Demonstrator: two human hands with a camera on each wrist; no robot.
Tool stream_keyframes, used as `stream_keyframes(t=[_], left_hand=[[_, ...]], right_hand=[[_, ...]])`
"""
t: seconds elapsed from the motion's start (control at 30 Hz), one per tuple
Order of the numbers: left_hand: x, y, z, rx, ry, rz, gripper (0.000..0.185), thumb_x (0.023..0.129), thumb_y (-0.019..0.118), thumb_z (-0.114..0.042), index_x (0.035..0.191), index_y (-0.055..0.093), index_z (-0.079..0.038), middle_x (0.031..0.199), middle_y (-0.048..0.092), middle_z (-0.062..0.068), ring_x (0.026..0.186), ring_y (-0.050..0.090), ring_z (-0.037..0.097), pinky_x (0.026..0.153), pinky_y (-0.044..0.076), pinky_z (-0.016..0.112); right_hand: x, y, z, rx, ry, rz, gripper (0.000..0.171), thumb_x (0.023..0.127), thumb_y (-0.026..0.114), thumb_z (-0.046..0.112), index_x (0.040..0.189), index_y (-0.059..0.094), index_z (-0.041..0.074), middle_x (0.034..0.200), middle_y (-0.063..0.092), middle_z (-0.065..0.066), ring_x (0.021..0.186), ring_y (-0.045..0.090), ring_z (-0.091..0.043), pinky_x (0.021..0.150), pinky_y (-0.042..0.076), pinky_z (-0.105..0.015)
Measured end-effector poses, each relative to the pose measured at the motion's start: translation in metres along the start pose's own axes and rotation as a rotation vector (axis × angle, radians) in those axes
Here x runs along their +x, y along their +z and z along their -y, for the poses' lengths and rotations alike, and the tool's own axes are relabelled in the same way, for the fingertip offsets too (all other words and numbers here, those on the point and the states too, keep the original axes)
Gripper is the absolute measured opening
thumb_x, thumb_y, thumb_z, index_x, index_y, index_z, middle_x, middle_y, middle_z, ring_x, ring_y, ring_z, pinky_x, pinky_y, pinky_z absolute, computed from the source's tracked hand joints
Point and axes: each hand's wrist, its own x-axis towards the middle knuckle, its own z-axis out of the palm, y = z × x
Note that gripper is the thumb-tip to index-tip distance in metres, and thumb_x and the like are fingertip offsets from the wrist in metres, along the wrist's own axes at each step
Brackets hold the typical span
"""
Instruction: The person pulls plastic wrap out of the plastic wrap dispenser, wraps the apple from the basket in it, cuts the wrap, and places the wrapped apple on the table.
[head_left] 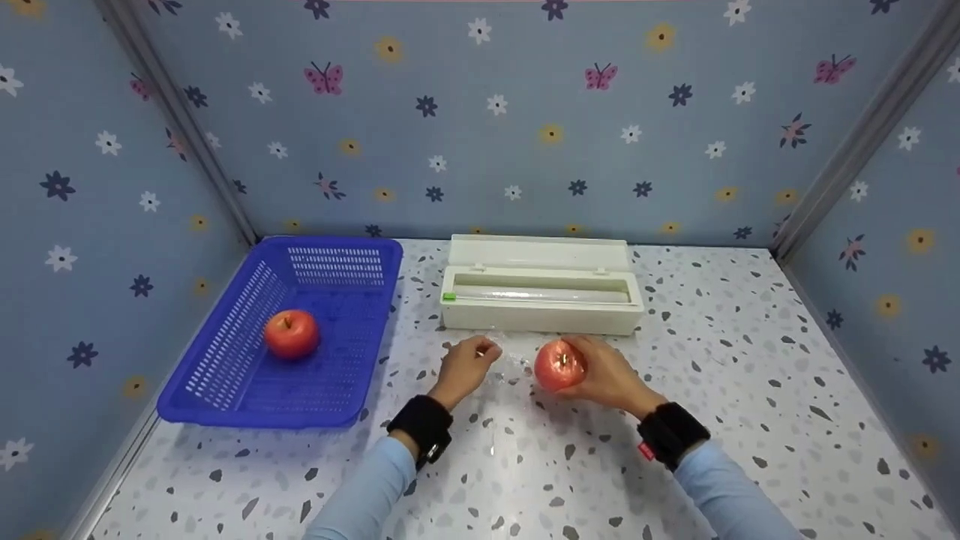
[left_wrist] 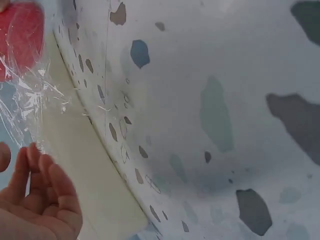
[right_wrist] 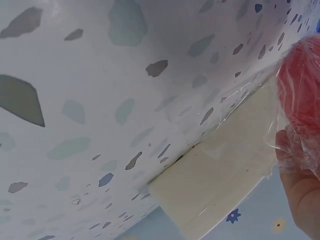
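My right hand [head_left: 606, 375] grips a red apple [head_left: 559, 366] from its right side, above the table in front of the box. Clear plastic film [left_wrist: 37, 85] covers this apple, crinkled and shiny, with a loose end trailing leftward. To its left is my left hand [head_left: 466, 366], fingers bent and a gap between thumb and fingertips in the left wrist view. The film's loose end comes right up to those fingertips. In the right wrist view, the right hand's fingers [right_wrist: 295, 175] lie against the wrapped apple [right_wrist: 302, 90].
A white film box [head_left: 540, 318] stands at the back with its lid raised and a roll of film [head_left: 540, 293] inside. At left, a blue plastic basket [head_left: 330, 405] holds another red apple [head_left: 292, 334]. Flower-patterned walls [head_left: 495, 165] enclose the speckled table [head_left: 720, 360].
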Motion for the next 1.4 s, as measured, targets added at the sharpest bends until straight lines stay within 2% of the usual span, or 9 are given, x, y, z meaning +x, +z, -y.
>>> stream_keyframes(t=[0.07,0.17,0.37,0.5,0.83,1.0,1.13,1.27,1.4], left_hand=[[0.000,0.002,-0.002,-0.010,-0.027,0.050,0.027,0.088,0.058,-0.029,0.097,0.066,-0.005,0.089,0.066,0.008,0.082,0.061,0.019,0.070,0.048,0.032],[0.002,0.004,-0.002,-0.097,-0.112,0.062,0.026,0.087,0.059,-0.022,0.099,0.065,0.000,0.094,0.066,0.012,0.087,0.060,0.022,0.077,0.048,0.033],[0.006,0.004,-0.001,-0.233,-0.206,0.031,0.022,0.088,0.057,-0.015,0.098,0.064,0.003,0.088,0.063,0.010,0.085,0.059,0.028,0.068,0.046,0.024],[0.008,0.002,-0.002,-0.274,-0.223,0.010,0.020,0.088,0.057,-0.015,0.097,0.064,0.002,0.082,0.062,0.011,0.085,0.059,0.035,0.063,0.042,0.021],[0.003,0.001,0.001,-0.201,-0.153,-0.069,0.019,0.088,0.056,-0.014,0.095,0.064,0.002,0.088,0.063,0.009,0.083,0.056,0.017,0.076,0.045,0.028],[0.003,0.016,-0.008,-0.174,-0.226,-0.114,0.046,0.088,0.054,-0.038,0.120,0.052,-0.005,0.113,0.053,0.018,0.101,0.055,0.029,0.087,0.043,0.040],[0.010,0.029,-0.017,-0.127,-0.302,-0.110,0.068,0.084,0.050,-0.056,0.135,0.039,-0.014,0.127,0.045,0.022,0.109,0.051,0.036,0.090,0.041,0.046],[0.013,0.035,-0.018,-0.054,-0.314,-0.171,0.067,0.083,0.047,-0.060,0.133,0.044,-0.016,0.123,0.053,0.015,0.106,0.052,0.032,0.088,0.040,0.046],[0.004,0.034,-0.012,0.035,-0.300,-0.254,0.058,0.083,0.050,-0.058,0.124,0.052,-0.016,0.113,0.055,0.010,0.102,0.050,0.027,0.084,0.040,0.043]], right_hand=[[0.001,0.000,0.002,0.009,0.005,0.008,0.087,0.055,0.086,0.032,0.129,0.048,0.008,0.127,0.053,-0.009,0.115,0.050,-0.026,0.094,0.044,-0.047],[0.002,0.001,0.005,0.019,-0.001,0.026,0.087,0.056,0.086,0.032,0.130,0.047,0.008,0.127,0.052,-0.009,0.115,0.050,-0.026,0.094,0.044,-0.048],[0.003,0.001,0.002,0.017,0.005,0.017,0.087,0.055,0.087,0.031,0.130,0.048,0.009,0.126,0.053,-0.007,0.114,0.051,-0.025,0.094,0.045,-0.046],[0.002,0.001,-0.002,-0.005,0.008,0.018,0.088,0.056,0.086,0.035,0.131,0.048,0.010,0.127,0.052,-0.006,0.115,0.050,-0.025,0.096,0.043,-0.046],[-0.002,0.001,-0.003,-0.011,-0.017,0.023,0.083,0.056,0.086,0.030,0.128,0.050,0.010,0.122,0.055,-0.007,0.112,0.051,-0.025,0.095,0.042,-0.046],[-0.001,-0.003,-0.001,-0.017,0.015,0.007,0.085,0.055,0.086,0.030,0.128,0.049,0.010,0.124,0.055,-0.007,0.113,0.051,-0.025,0.096,0.042,-0.046],[0.002,-0.005,0.002,-0.027,0.000,-0.022,0.083,0.055,0.086,0.031,0.127,0.051,0.008,0.123,0.056,-0.008,0.112,0.053,-0.025,0.095,0.043,-0.044],[0.004,-0.003,0.005,-0.015,-0.018,-0.023,0.085,0.055,0.086,0.032,0.128,0.050,0.007,0.122,0.056,-0.008,0.111,0.053,-0.025,0.094,0.044,-0.044],[0.003,-0.002,0.005,-0.005,-0.009,-0.036,0.084,0.055,0.086,0.032,0.128,0.050,0.009,0.119,0.057,-0.006,0.109,0.054,-0.022,0.093,0.045,-0.042]])
